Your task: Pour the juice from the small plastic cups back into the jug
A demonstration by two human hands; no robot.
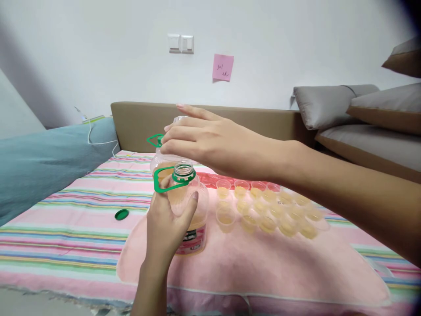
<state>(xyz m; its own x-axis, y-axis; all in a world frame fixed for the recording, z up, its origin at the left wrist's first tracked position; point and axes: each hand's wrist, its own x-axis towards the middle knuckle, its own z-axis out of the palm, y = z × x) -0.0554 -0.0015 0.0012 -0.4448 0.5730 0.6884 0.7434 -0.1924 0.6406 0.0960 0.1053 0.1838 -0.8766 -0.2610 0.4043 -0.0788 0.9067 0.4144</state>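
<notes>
A clear plastic jug (201,204) with a green carrying handle and an uncapped neck stands upright on the pink cloth. It holds pale yellow liquid, and a pink and black label wraps its lower part. My left hand (166,221) grips its side just below the handle. Past that neck stretches my right hand (200,136), back toward me, fingers extended leftward with the thumb apart. A clear plastic object (179,118) shows between thumb and fingers; whether they touch it is hidden. Behind is a second jug (154,162) with a green cap (159,140).
Several clear cups of yellowish liquid (226,216) stand in rows on the pink cloth (263,263), right of the jug. A green cap (121,214) lies on the striped sheet (82,206). Red plastic packaging (210,179) lies behind the cups. Grey cushions (324,105) are piled at right.
</notes>
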